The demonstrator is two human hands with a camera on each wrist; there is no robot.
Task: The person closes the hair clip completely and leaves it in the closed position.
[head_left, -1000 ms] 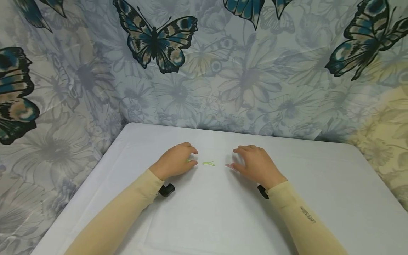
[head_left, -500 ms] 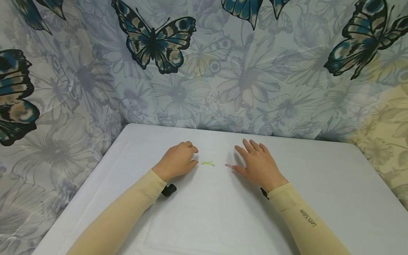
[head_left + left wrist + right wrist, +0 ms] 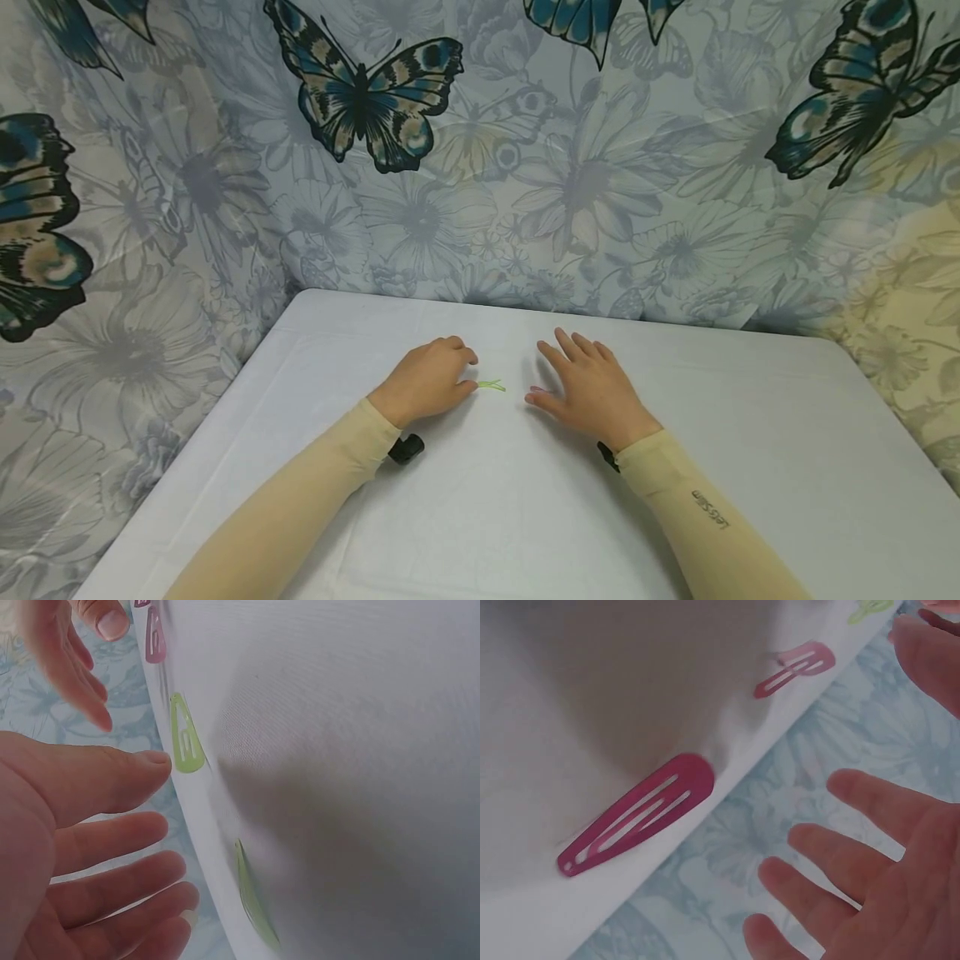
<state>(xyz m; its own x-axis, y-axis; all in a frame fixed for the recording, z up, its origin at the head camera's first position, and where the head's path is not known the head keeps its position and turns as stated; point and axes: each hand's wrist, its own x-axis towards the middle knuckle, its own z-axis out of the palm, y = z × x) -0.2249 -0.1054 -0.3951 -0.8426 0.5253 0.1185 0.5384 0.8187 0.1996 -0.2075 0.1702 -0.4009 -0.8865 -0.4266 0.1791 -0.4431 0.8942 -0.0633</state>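
Note:
My left hand (image 3: 427, 382) is held over the table with relaxed fingers and grips nothing. Its thumb tip overlaps the end of a green snap hair clip (image 3: 492, 385) in the head view. In the left wrist view, one green clip (image 3: 186, 760) appears beside the thumb; another, the lower green clip (image 3: 251, 896), lies beyond the fingertips. Fingers spread and holding nothing, my right hand (image 3: 596, 392) hovers to the right. Near it in the right wrist view lie a dark pink snap clip (image 3: 694, 774) and a lighter pink clip (image 3: 819, 658), its parts bent apart.
A white cloth covers the table (image 3: 480, 508). Behind it hangs a butterfly-patterned backdrop (image 3: 585, 192). Black wrist devices show under the left wrist (image 3: 407, 448) and right wrist (image 3: 608, 456).
My left hand has shifted right, up to the green clip. My right hand has spread its fingers and then moved slightly left, its thumb now covering most of the pink clip in the head view.

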